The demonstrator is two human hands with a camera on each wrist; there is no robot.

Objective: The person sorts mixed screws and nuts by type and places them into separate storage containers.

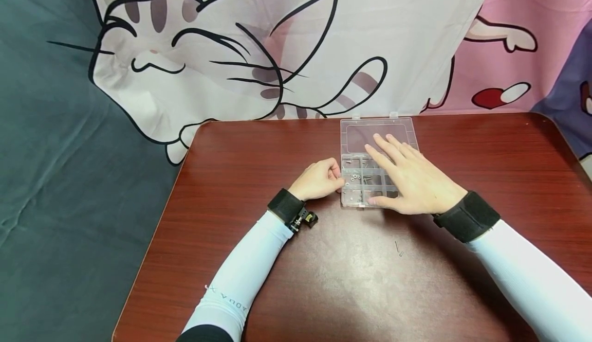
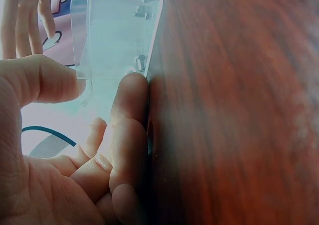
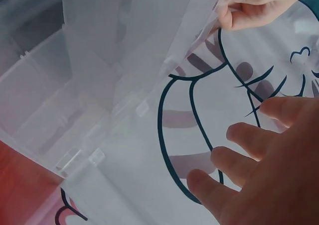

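Note:
A clear plastic compartment box (image 1: 362, 187) lies on the table with its hinged lid (image 1: 356, 137) laid back toward the curtain. Small screws and nuts (image 1: 355, 177) sit in several of its compartments. At the box's left side, my left hand (image 1: 316, 180) pinches the wall, thumb on the upper edge and index finger low by the tabletop, as the left wrist view shows. My right hand (image 1: 416, 182) spreads over the right part of the box, fingers extended toward the lid and holding nothing. It hides the compartments beneath. In the right wrist view, its fingers (image 3: 239, 163) are apart.
Two tiny metal pieces, one a thin pin-like one (image 1: 396, 247), lie on the brown wooden table (image 1: 324, 280) in front of the box. A curtain with a cat print (image 1: 305, 38) hangs right behind the table's far edge.

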